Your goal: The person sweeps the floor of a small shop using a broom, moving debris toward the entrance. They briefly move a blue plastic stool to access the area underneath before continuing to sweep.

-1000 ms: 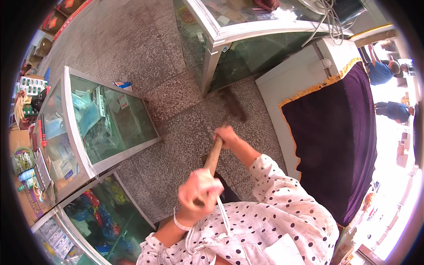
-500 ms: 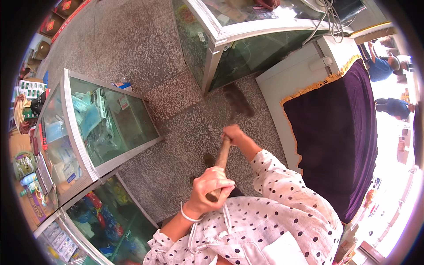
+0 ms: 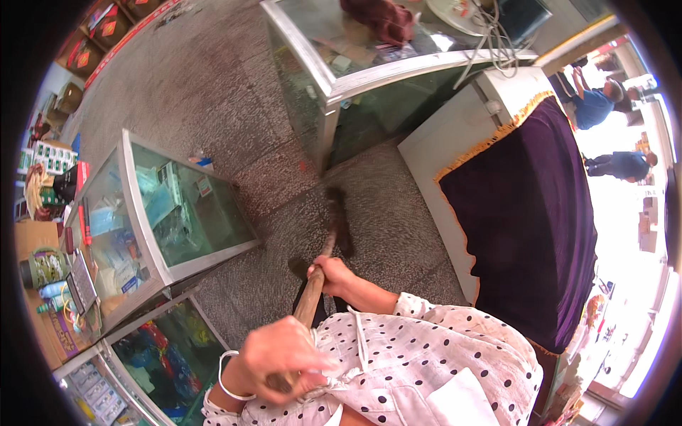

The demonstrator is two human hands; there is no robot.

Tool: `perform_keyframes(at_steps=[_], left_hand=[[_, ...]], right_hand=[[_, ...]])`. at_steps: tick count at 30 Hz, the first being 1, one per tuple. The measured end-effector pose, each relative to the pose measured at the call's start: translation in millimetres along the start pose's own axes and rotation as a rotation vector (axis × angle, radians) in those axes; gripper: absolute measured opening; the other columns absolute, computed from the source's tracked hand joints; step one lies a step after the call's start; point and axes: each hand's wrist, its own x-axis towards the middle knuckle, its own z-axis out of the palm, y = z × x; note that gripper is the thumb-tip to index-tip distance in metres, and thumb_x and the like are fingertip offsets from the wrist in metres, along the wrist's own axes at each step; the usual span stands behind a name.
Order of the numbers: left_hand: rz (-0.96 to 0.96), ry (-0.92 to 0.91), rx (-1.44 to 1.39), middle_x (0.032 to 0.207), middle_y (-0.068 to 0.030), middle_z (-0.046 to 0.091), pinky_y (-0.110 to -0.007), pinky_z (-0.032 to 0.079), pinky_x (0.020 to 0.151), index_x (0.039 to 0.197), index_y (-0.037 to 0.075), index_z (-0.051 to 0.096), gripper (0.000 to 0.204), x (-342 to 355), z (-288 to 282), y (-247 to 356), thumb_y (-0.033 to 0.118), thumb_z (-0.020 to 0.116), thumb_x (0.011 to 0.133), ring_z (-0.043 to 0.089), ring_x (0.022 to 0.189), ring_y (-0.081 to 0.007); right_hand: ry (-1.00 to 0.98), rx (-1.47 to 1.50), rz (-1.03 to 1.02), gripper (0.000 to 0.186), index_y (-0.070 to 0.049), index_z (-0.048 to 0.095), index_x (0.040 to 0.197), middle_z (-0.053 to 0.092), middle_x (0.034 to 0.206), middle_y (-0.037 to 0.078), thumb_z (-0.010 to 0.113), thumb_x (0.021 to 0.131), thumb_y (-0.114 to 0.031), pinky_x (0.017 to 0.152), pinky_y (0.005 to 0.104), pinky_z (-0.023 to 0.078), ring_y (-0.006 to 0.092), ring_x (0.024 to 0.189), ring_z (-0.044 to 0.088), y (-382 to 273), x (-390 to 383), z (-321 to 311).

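Observation:
Both my hands grip the thick wooden handle of a mop [image 3: 310, 298]. My left hand [image 3: 280, 355], a white band at its wrist, is closed round the handle's top end close to my body. Further down, my right hand [image 3: 332, 275] wraps the shaft. The mop's dark head [image 3: 339, 220] rests on the speckled stone floor [image 3: 383, 192]; it is smeared by motion, so its fibres cannot be made out. A dark shoe [image 3: 300, 266] shows just left of the shaft.
Glass display cases stand at the left [image 3: 199, 213], lower left [image 3: 170, 355] and top [image 3: 312, 85]. On the right is a pale cabinet [image 3: 433, 170] under a purple, gold-fringed cloth [image 3: 518, 227]. Cables [image 3: 490, 42] hang over the top case. Two people [image 3: 597, 103] are beyond, far right.
Both hands have drawn back toward me and leftward with the handle. The mop head has swept nearer and to the left. My view has shifted slightly.

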Motion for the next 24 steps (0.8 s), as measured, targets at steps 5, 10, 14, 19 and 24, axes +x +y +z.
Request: perform_keyframes(at_steps=[5,10,14,19,24], left_hand=[[-0.116,0.483,-0.058,0.068,-0.0072,0.06,-0.027,0.046,0.058,0.086,0.0,0.063,0.015,-13,-43,-74,-0.009,0.063,0.074,0.057,0.06,-0.0174],[0.044,0.411,0.027,0.059,-0.0059,0.058,-0.028,0.042,0.054,0.079,0.0,0.066,0.018,-9,-128,-74,-0.013,0.06,0.069,0.054,0.054,-0.0159],[0.041,0.07,0.464,0.061,-0.0029,0.053,-0.034,0.044,0.061,0.083,0.007,0.068,0.028,4,-154,-91,-0.007,0.063,0.06,0.053,0.059,-0.0214],[0.048,0.048,0.596,0.065,-0.0001,0.05,-0.037,0.046,0.076,0.086,0.012,0.071,0.026,-17,-150,-120,0.005,0.066,0.061,0.055,0.069,-0.023],[0.049,0.232,0.491,0.06,0.0025,0.051,-0.034,0.048,0.068,0.085,0.011,0.072,0.03,-25,-186,-34,-0.001,0.066,0.058,0.052,0.059,-0.019]], right_hand=[[0.005,0.35,0.232,0.013,-0.006,0.044,0.068,0.047,0.062,0.007,0.046,0.08,-0.007,0.064,0.0374,0.049,0.0204,0.062,0.051,-1,90,-7],[-0.196,0.273,0.139,0.024,-0.009,0.04,0.059,0.044,0.059,0.006,0.047,0.082,-0.008,0.059,0.0364,0.046,0.021,0.058,0.047,33,162,118],[-0.616,0.294,0.164,0.022,-0.013,0.043,0.063,0.044,0.056,0.0,0.05,0.084,-0.014,0.049,0.0314,0.043,0.0163,0.05,0.046,-11,227,225],[-0.588,0.116,0.184,0.02,-0.01,0.043,0.072,0.045,0.061,-0.001,0.051,0.089,-0.016,0.048,0.0267,0.042,0.0115,0.05,0.046,-64,243,289],[-0.427,-0.113,-0.045,0.016,-0.009,0.042,0.076,0.044,0.062,0.001,0.05,0.089,-0.013,0.049,0.0281,0.043,0.0148,0.053,0.046,-22,162,304]])
